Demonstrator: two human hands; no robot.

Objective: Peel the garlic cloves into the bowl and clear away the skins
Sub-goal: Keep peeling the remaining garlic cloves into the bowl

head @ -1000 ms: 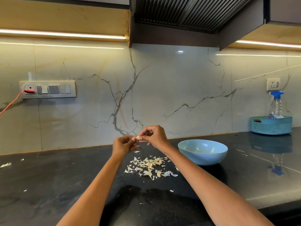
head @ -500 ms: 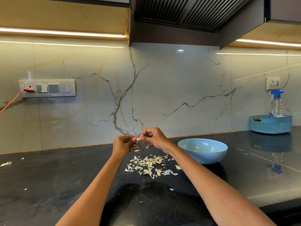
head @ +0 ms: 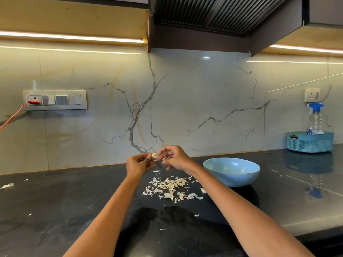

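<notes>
I hold a small pale garlic clove (head: 153, 155) up over the dark stone desk (head: 55, 210), between my two hands. My left hand (head: 138, 164) pinches it from the left in a fingertip grip, and my right hand (head: 174, 157) pinches at it from the right with thumb and forefinger, the other fingers loosely curled below. The clove is mostly covered by my fingertips, so I cannot tell how much skin is on it. A thin strip seems to hang under it, too faint to be sure.

Below my hands lies a scattered heap of papery white garlic skins (head: 170, 186) on the desk; whether whole cloves lie among them is hard to make out. The round light-blue ceramic bowl (head: 231, 171) stands just right of the heap, near my right forearm; its inside looks bare from here, though the near wall hides part of the bottom.

My elbows are cut off at the lower frame edge. The desk is open to the left, with a few stray skin flakes (head: 7, 185) near its left edge. Far right, a teal woven plastic basket (head: 309, 141) holding a clear spray bottle with a blue nozzle (head: 315, 115) sits against the marble wall.
</notes>
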